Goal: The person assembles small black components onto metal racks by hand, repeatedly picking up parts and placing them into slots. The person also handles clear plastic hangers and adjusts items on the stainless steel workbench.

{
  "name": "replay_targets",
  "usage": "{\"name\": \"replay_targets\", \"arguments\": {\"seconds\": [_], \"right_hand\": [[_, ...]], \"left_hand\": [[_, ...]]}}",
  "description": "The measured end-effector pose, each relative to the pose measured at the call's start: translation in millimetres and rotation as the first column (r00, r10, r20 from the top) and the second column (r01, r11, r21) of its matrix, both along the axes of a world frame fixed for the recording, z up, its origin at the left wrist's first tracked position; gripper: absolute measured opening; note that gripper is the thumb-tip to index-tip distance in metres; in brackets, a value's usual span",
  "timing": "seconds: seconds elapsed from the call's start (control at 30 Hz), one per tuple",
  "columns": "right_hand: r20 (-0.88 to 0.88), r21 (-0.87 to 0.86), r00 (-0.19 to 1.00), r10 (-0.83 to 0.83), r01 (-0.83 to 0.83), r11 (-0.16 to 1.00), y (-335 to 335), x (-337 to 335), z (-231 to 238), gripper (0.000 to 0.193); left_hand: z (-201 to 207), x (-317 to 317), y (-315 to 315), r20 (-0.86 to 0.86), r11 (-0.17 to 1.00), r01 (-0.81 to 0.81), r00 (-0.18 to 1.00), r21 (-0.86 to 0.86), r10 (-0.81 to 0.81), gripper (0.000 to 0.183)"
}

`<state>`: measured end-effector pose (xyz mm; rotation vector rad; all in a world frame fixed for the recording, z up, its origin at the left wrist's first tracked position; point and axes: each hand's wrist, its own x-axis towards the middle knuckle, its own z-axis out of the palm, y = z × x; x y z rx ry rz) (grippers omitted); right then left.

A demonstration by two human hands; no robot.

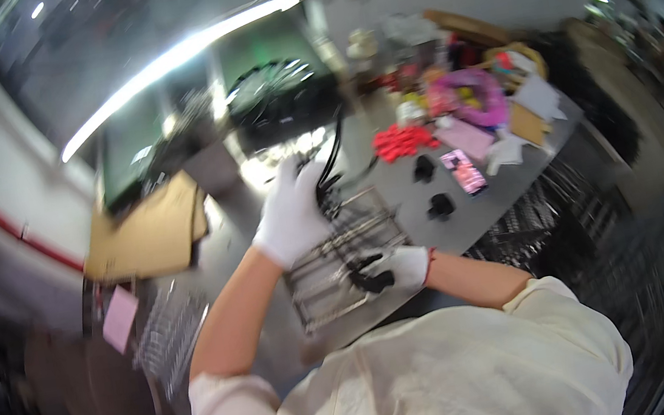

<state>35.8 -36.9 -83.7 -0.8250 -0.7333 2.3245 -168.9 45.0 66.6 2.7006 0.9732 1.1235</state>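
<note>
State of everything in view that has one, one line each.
Left hand, white-gloved, at the black strip; grip blurred
Right hand, white-gloved, at the metal frame; grip unclear
Black strip, bent in a curve
Metal frame, lying on the table
Phone, screen lit
Light tube, on
Cardboard, flat

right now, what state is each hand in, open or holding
Left hand: at curved black strands; grip too blurred to tell
Right hand: at the metal frame; open or closed, cannot tell

Silvery rectangular barred frame [361, 227], lying flat on grey table [441, 234]; curved black strand [334, 154] near far edge.
</note>
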Motion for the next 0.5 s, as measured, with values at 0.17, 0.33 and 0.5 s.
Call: {"name": "replay_targets", "arguments": {"seconds": [0.17,0.33,0.5], "right_hand": [[0.338,0.610,0.939,0.057,-0.265,0.747,-12.2,1.6,-0.8,0.041],[0.303,0.952,0.812,-0.499,-0.236,0.195,-33.1,6.1,-15.4,0.039],[-0.058,-0.173,0.963,-0.261,0.248,0.953,-44.3,38.9,-24.8,0.027]], "left_hand": [[-15.3,36.1,-21.6,-0.264,0.992,0.071,0.964,0.104,-0.041,0.082],[-60.5,15.1,37.9,0.166,0.794,0.156,0.984,-0.587,-0.070,0.088],[12.5,45.4,118.7,0.775,0.934,0.085,0.587,-0.347,0.235,0.057]]}}
